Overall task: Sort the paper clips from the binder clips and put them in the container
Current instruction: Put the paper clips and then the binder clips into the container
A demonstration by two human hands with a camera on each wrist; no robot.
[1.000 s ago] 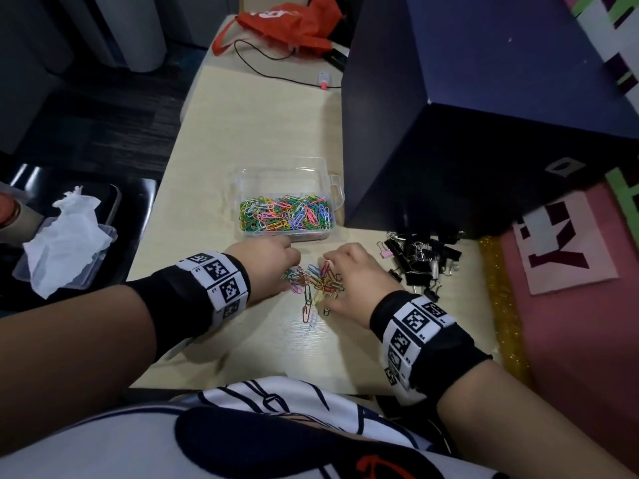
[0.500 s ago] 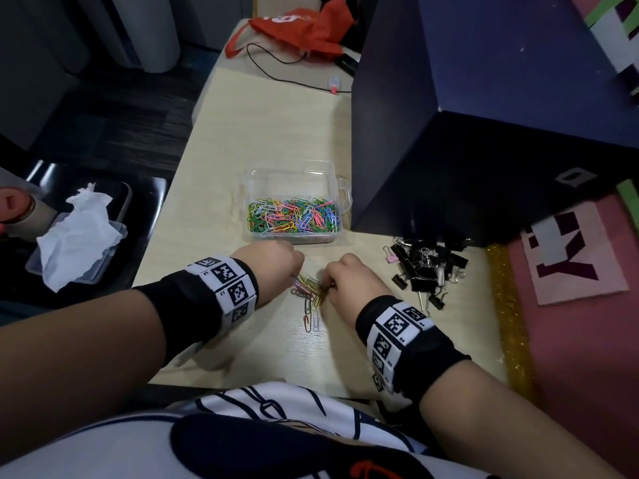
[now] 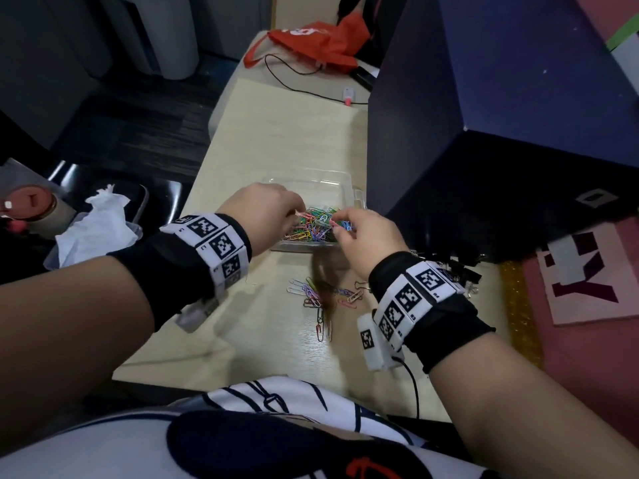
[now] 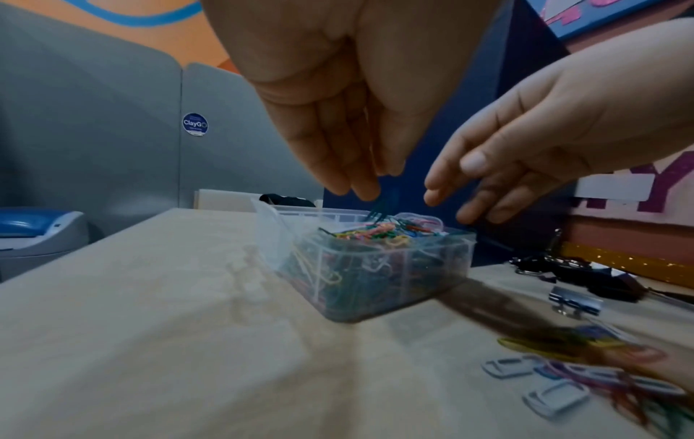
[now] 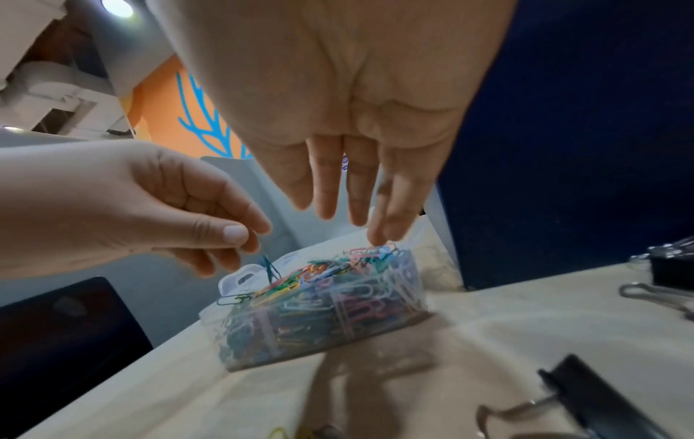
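Note:
A clear plastic container [image 3: 345,183] heaped with coloured paper clips [image 3: 316,226] stands mid-table. My left hand [image 3: 268,210] hovers over its left side, thumb pressed to fingertips [image 5: 244,237]. A dark green clip [image 5: 268,268] hangs just below them. My right hand [image 3: 364,236] is over the container's right side with fingers [image 5: 356,205] straight, pointing down, holding nothing that I can see. Several loose paper clips [image 3: 320,299] lie on the table in front of the container. Black binder clips [image 3: 461,271] are piled to the right, partly behind my right wrist.
A big dark blue box [image 3: 484,140] stands close to the container's right side. A red bag [image 3: 318,39] and a cable lie at the far end of the table [image 3: 276,133]. Left of the table, a tissue [image 3: 93,229] sits in a tray on a black chair.
Both hands have risen from the loose clips on the table and moved forward over the container. Fewer loose clips are bunched on the table, now spread out.

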